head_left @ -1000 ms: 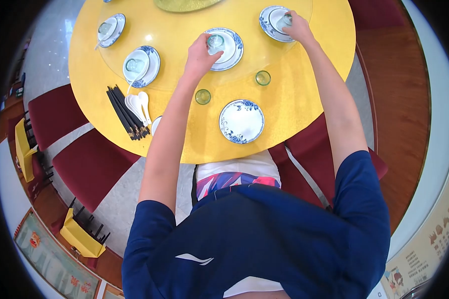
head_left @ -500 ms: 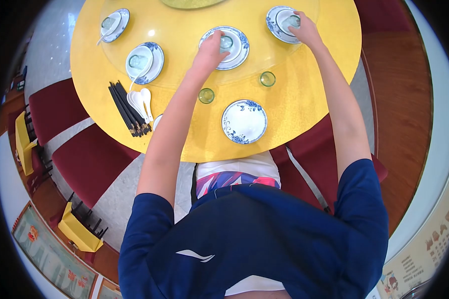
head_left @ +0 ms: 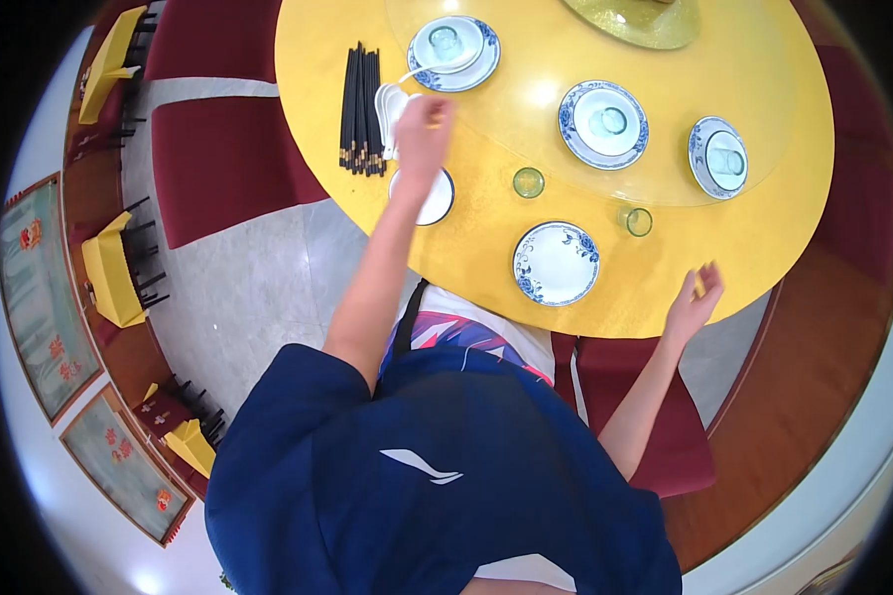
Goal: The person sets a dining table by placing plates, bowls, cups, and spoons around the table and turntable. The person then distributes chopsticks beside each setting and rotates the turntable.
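Note:
My left hand (head_left: 424,139) is over the white spoons (head_left: 389,111), its fingers curled and blurred, so whether it grips one is hidden. Beneath the wrist lies a white dish (head_left: 435,201), partly covered. To the left of the spoons is a bundle of black chopsticks (head_left: 361,109). My right hand (head_left: 696,302) hovers by the table's near right edge, fingers parted and holding nothing. Between the hands a blue-flowered plate (head_left: 556,263) lies flat. Two green glasses stand behind it: one glass (head_left: 529,182) on the left, another glass (head_left: 638,221) on the right.
The round yellow table (head_left: 466,233) carries a glass turntable. Three place settings of plate, bowl and glass stand on it: a left plate (head_left: 491,71), a middle plate (head_left: 569,139) and a right plate (head_left: 700,164). Dark red chairs (head_left: 223,164) adjoin the table.
The view has turned left. My left hand has left the middle setting's glass and moved to the spoons. My right hand has let go of the right setting's glass and drawn back.

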The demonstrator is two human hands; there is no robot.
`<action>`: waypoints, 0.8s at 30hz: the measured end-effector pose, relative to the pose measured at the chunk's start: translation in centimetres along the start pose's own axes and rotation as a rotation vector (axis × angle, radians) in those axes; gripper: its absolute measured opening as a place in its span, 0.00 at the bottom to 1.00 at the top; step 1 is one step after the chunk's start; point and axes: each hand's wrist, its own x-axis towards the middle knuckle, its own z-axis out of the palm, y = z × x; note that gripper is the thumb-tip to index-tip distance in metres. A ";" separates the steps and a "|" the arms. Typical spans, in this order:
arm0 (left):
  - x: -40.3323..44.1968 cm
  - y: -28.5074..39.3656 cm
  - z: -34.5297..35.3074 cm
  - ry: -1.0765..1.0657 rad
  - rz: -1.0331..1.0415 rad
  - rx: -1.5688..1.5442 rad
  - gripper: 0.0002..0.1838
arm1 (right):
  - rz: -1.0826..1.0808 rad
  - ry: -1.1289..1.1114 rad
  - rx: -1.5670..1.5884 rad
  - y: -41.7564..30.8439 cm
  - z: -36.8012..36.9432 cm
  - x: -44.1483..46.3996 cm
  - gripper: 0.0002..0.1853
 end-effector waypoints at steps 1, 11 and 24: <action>0.1 -3.3 -1.7 -0.013 -0.055 0.177 0.09 | 0.064 -0.016 -0.009 1.4 0.0 -2.1 0.20; 1.2 -10.2 -2.6 -0.509 -0.300 0.763 0.15 | 0.211 -0.160 0.109 1.9 1.0 -6.6 0.15; -6.5 1.4 -4.0 -0.625 -0.327 -0.109 0.11 | -0.295 -0.536 0.009 -10.3 3.4 -9.2 0.12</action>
